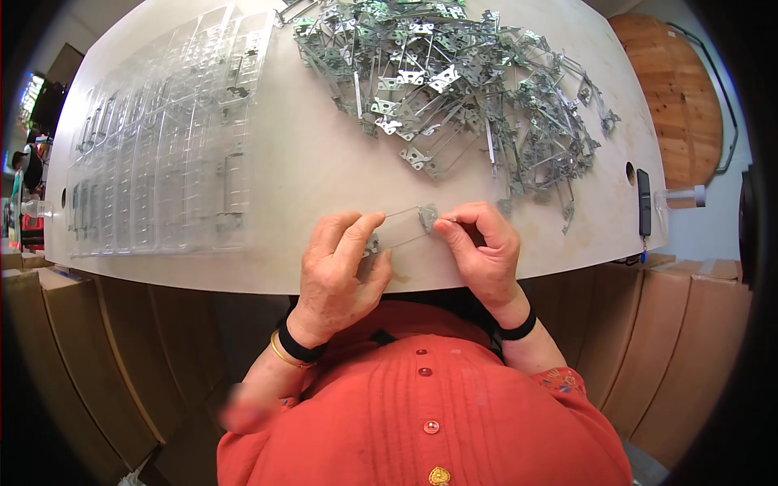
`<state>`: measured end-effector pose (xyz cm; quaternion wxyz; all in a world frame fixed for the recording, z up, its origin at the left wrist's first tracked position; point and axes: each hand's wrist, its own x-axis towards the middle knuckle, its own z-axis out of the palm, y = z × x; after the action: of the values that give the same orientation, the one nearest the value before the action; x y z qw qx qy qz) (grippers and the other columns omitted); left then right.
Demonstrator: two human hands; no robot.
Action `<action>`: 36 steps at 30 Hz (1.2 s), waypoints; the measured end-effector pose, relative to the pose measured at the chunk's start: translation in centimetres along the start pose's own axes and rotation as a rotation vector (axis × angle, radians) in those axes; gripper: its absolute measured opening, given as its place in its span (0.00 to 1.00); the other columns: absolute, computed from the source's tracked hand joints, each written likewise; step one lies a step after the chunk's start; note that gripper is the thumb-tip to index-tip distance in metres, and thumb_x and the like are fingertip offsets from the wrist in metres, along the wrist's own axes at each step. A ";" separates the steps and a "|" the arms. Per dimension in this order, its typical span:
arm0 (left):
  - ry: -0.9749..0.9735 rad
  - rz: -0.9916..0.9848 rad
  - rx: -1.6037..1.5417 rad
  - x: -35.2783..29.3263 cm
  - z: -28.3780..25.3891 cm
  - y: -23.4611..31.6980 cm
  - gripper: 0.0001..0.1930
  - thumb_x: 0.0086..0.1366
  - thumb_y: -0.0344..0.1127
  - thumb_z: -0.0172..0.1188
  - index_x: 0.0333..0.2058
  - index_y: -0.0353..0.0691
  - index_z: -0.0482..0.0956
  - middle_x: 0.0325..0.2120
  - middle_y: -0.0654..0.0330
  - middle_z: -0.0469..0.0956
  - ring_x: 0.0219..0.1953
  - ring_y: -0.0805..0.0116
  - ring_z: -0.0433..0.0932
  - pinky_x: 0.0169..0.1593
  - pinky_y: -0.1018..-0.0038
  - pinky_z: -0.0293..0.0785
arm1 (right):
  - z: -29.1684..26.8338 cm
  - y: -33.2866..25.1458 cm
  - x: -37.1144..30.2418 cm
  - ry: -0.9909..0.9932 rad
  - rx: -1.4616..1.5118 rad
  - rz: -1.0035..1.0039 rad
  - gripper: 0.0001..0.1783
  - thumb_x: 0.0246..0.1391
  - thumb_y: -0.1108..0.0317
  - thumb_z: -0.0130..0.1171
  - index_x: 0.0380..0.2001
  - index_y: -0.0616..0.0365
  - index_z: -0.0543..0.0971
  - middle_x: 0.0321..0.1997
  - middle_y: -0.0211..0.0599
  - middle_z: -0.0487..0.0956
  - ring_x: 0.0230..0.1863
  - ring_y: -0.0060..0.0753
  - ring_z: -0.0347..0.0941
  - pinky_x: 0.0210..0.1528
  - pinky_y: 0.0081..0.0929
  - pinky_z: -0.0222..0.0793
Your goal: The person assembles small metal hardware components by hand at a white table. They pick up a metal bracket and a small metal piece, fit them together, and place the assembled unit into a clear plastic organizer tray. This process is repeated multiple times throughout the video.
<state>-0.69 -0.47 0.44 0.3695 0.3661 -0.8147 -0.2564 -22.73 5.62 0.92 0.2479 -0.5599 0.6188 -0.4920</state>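
Observation:
Near the table's front edge, my left hand (340,263) has its fingers curled around one end of a metal wire bracket. Two thin rods run from it toward a small stamped metal plate (428,217) on the right. My right hand (485,247) is closed in a pinch of thumb and forefinger beside that plate; whatever sits between the fingertips is too small to make out. Beyond my hands spreads a large tangled heap of similar metal brackets (444,79). On the left lie clear plastic trays (121,174) with long compartments, some holding metal pieces.
The white table (300,178) carries all this. A black handheld device (644,198) lies at its right edge, near a clear bottle (681,197). Cardboard boxes (640,340) stand below on both sides. A round wooden board (677,101) leans beyond the right edge.

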 end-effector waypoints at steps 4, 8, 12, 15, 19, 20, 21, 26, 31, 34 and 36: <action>0.000 -0.003 -0.006 -0.1 0.0 0.1 0.26 0.54 0.21 0.71 0.54 0.34 0.82 0.45 0.49 0.79 0.40 0.56 0.80 0.42 0.65 0.80 | -0.3 -0.4 0.3 0.009 -0.087 -0.068 0.06 0.61 0.78 0.71 0.40 0.60 0.85 0.37 0.34 0.83 0.35 0.25 0.79 0.38 0.23 0.74; -0.003 -0.005 -0.019 0.0 -0.1 0.1 0.26 0.54 0.21 0.71 0.54 0.34 0.82 0.45 0.49 0.79 0.40 0.56 0.80 0.42 0.64 0.80 | -0.1 -0.3 0.2 0.010 -0.047 -0.045 0.06 0.62 0.77 0.71 0.40 0.59 0.85 0.38 0.33 0.83 0.35 0.25 0.78 0.37 0.23 0.74; -0.004 0.000 -0.008 0.0 0.0 0.0 0.26 0.54 0.21 0.71 0.54 0.34 0.82 0.45 0.49 0.79 0.40 0.56 0.80 0.43 0.64 0.80 | -0.1 -0.1 0.2 0.005 -0.053 -0.065 0.06 0.61 0.78 0.71 0.40 0.59 0.84 0.37 0.34 0.83 0.34 0.25 0.78 0.37 0.23 0.73; -0.008 -0.001 -0.009 -0.1 -0.1 0.1 0.26 0.54 0.21 0.71 0.54 0.34 0.82 0.45 0.48 0.79 0.41 0.55 0.80 0.43 0.64 0.80 | -0.2 -0.1 0.2 0.005 -0.079 -0.096 0.06 0.62 0.77 0.71 0.39 0.59 0.83 0.38 0.33 0.83 0.33 0.23 0.77 0.36 0.22 0.73; -0.002 0.010 -0.008 -0.1 0.0 -0.1 0.26 0.54 0.21 0.70 0.55 0.35 0.82 0.45 0.48 0.79 0.42 0.54 0.80 0.44 0.63 0.80 | -0.1 0.4 -0.5 0.043 0.052 0.006 0.05 0.65 0.76 0.69 0.39 0.60 0.81 0.39 0.32 0.83 0.34 0.20 0.76 0.36 0.21 0.72; 0.002 0.014 -0.005 -0.1 0.0 -0.1 0.26 0.55 0.21 0.70 0.55 0.35 0.82 0.46 0.48 0.79 0.42 0.54 0.80 0.44 0.63 0.80 | -0.2 0.8 -0.5 0.064 0.099 0.020 0.05 0.66 0.75 0.69 0.40 0.60 0.80 0.40 0.32 0.83 0.35 0.20 0.76 0.37 0.21 0.73; -0.004 0.009 -0.010 -0.1 0.0 0.0 0.26 0.55 0.21 0.70 0.55 0.35 0.82 0.46 0.48 0.79 0.42 0.54 0.80 0.44 0.63 0.80 | -0.4 1.3 -0.7 0.086 0.149 0.037 0.05 0.66 0.75 0.68 0.41 0.61 0.80 0.41 0.33 0.83 0.37 0.21 0.77 0.39 0.22 0.74; -0.024 -0.011 -0.028 0.0 -0.2 0.2 0.25 0.56 0.21 0.69 0.55 0.35 0.82 0.46 0.47 0.79 0.43 0.54 0.80 0.45 0.63 0.79 | 0.0 1.4 -0.2 0.055 0.213 -0.008 0.06 0.68 0.73 0.67 0.43 0.60 0.79 0.49 0.40 0.85 0.46 0.26 0.81 0.50 0.25 0.77; -0.080 -0.028 -0.068 0.4 -0.6 0.6 0.24 0.57 0.19 0.67 0.55 0.35 0.81 0.47 0.49 0.79 0.45 0.54 0.80 0.48 0.64 0.78 | -0.4 0.8 -0.1 -0.042 0.172 -0.026 0.06 0.68 0.72 0.67 0.42 0.60 0.78 0.54 0.43 0.85 0.51 0.28 0.82 0.55 0.26 0.77; -0.081 -0.040 -0.145 0.7 -0.3 0.9 0.25 0.57 0.18 0.64 0.56 0.35 0.80 0.47 0.47 0.79 0.45 0.51 0.79 0.47 0.63 0.78 | -0.1 0.6 -0.2 -0.056 0.212 0.006 0.07 0.66 0.73 0.68 0.42 0.59 0.79 0.52 0.42 0.86 0.49 0.31 0.83 0.53 0.27 0.78; -0.084 -0.060 -0.180 0.9 -0.2 1.1 0.27 0.57 0.17 0.63 0.57 0.34 0.78 0.49 0.47 0.78 0.46 0.51 0.79 0.48 0.63 0.79 | -0.3 0.9 -0.3 -0.086 0.139 -0.020 0.07 0.64 0.74 0.69 0.41 0.58 0.79 0.51 0.42 0.86 0.47 0.34 0.83 0.51 0.29 0.78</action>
<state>-1.40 -0.55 1.69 0.3585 0.3448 -0.7917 -0.3547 -23.37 5.92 0.15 0.3076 -0.5683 0.5662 -0.5116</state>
